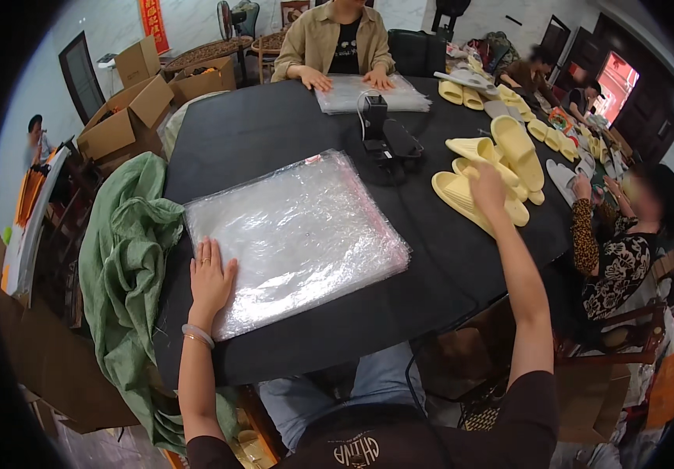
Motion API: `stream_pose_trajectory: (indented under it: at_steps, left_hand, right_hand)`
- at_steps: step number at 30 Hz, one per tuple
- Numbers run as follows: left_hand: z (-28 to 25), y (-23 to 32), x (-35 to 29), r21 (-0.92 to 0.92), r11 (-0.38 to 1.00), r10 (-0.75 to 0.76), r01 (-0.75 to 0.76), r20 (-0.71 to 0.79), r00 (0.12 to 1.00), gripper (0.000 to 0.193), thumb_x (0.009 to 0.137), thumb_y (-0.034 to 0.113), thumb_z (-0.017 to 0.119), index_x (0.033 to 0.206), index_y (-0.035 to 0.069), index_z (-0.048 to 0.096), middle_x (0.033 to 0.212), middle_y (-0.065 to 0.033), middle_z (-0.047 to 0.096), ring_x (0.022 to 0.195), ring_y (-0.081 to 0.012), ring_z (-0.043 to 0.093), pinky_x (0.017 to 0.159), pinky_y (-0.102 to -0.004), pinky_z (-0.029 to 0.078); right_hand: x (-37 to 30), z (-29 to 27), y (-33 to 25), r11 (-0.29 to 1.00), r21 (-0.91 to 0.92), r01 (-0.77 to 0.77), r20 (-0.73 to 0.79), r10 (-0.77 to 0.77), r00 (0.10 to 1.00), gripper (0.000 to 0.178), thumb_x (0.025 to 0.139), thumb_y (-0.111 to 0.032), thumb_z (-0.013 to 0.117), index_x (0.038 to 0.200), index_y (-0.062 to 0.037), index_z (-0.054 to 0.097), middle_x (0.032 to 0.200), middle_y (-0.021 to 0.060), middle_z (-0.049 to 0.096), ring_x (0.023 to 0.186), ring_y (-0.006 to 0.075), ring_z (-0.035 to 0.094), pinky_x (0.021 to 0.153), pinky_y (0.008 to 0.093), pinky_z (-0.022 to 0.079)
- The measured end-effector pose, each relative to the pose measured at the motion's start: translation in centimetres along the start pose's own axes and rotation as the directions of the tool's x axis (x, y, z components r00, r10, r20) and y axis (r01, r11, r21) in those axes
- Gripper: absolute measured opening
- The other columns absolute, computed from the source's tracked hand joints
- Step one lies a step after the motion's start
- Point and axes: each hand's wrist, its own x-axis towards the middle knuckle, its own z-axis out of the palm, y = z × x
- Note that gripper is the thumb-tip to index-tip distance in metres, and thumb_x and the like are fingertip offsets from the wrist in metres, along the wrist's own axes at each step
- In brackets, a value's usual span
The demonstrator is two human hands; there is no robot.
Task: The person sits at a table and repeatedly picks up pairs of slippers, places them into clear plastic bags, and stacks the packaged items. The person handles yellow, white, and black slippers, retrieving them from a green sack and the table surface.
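My left hand [212,280] lies flat, fingers stretched, on the left edge of a stack of clear plastic bags [298,227] with a pink strip along one side. On the right, my right hand [488,189] reaches into a small heap of pale yellow slippers. Its fingers curl down on a yellow slipper [477,148] and are partly hidden. Another yellow slipper [455,191] lies beside the hand, and one more yellow slipper [515,147] leans at the back of the heap.
A black table [235,129] carries a black device [376,129] with a cable. Across it, a person rests both hands on another bag stack [352,92]. Green cloth [130,242] hangs at the left edge, near cardboard boxes [122,117]. People sit at the right among more slippers [544,131].
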Motion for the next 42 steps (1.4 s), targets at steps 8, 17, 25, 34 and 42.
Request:
stream_pose_trajectory:
  at_steps: [8, 17, 25, 34, 42]
  left_hand:
    - [-0.2, 0.2, -0.1, -0.007, 1.000, -0.011, 0.011, 0.004, 1.000, 0.065, 0.092, 0.044, 0.039, 0.140, 0.001, 0.030, 0.148, -0.0167, 0.026, 0.138, -0.0300, 0.021, 0.109, -0.0478, 0.020]
    - [0.2, 0.3, 0.7, 0.005, 1.000, 0.008, -0.008, 0.025, 1.000, 0.063, 0.092, 0.041, 0.040, 0.140, 0.001, 0.030, 0.147, -0.0165, 0.027, 0.138, -0.0303, 0.021, 0.109, -0.0473, 0.020]
    - [0.1, -0.8, 0.2, 0.061, 0.997, 0.040, -0.042, 0.024, 0.999, 0.058, 0.092, 0.029, 0.044, 0.135, -0.009, 0.033, 0.141, -0.0250, 0.034, 0.133, -0.0357, 0.029, 0.108, -0.0425, 0.023]
    - [1.1, -1.0, 0.9, 0.175, 0.983, 0.050, -0.062, 0.074, 0.996, 0.058, 0.098, 0.037, 0.033, 0.142, -0.001, 0.025, 0.148, -0.0158, 0.026, 0.137, -0.0298, 0.022, 0.108, -0.0408, 0.022]
    - [0.1, -1.0, 0.7, 0.092, 0.995, 0.031, -0.036, 0.054, 0.998, 0.058, 0.097, 0.035, 0.037, 0.139, -0.005, 0.029, 0.146, -0.0204, 0.028, 0.136, -0.0319, 0.024, 0.110, -0.0404, 0.020]
  right_hand:
    - [-8.3, 4.9, 1.1, 0.995, -0.035, 0.095, 0.058, -0.093, 0.994, 0.029, 0.086, -0.021, 0.058, 0.115, -0.0196, 0.056, 0.094, 0.0100, 0.056, 0.090, 0.0294, 0.057, 0.077, 0.0419, 0.047]
    - [-0.4, 8.6, 9.1, 0.962, -0.156, -0.226, 0.234, 0.258, 0.937, 0.041, 0.085, -0.020, 0.055, 0.125, -0.0168, 0.051, 0.127, 0.0116, 0.050, 0.115, 0.0310, 0.050, 0.094, 0.0435, 0.042]
    - [-3.1, 2.5, -9.8, 0.938, 0.235, 0.256, -0.238, -0.200, 0.951, 0.015, 0.077, -0.019, 0.057, 0.084, -0.0112, 0.068, 0.084, 0.0105, 0.064, 0.081, 0.0297, 0.062, 0.066, 0.0462, 0.048]
    - [-11.0, 5.0, -29.1, 0.683, 0.435, 0.587, -0.071, -0.623, 0.779, 0.010, 0.075, -0.019, 0.059, 0.073, -0.0107, 0.065, 0.084, 0.0071, 0.057, 0.086, 0.0225, 0.056, 0.074, 0.0361, 0.041]
    - [-12.3, 9.5, -28.3, 0.598, 0.652, 0.466, -0.066, -0.567, 0.821, 0.013, 0.081, -0.017, 0.054, 0.084, -0.0044, 0.056, 0.095, 0.0115, 0.055, 0.084, 0.0304, 0.059, 0.072, 0.0430, 0.048]
